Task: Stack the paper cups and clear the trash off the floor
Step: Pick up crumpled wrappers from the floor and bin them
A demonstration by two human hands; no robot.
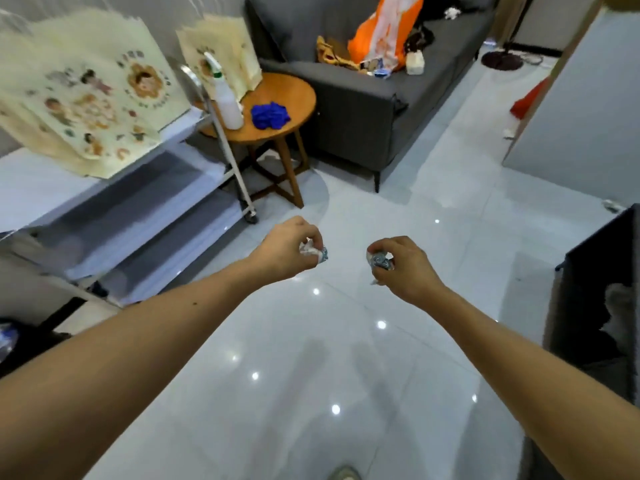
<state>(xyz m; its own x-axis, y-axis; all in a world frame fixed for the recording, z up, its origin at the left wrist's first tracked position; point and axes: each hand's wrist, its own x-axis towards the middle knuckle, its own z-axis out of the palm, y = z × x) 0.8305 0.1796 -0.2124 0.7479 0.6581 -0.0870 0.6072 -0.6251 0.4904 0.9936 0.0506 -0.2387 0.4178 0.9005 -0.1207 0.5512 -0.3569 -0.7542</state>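
Observation:
Both arms reach forward over the glossy white tile floor [311,375]. My left hand [287,245] grips a crumpled white and blue wrapper [313,252] in its curled fingers. My right hand [403,265] holds a second crumpled blue and white wrapper [380,263], pinched between thumb and fingers. The two hands hang about a hand's width apart, well above the floor. No paper cups show in this view.
A white wheeled cart [138,216] with printed paper bags [86,98] stands at left. Behind it is a round wooden table [287,98] with a spray bottle [227,102] and blue cloth [270,115]. A grey sofa [363,109] is beyond, a dark bin [595,289] at right.

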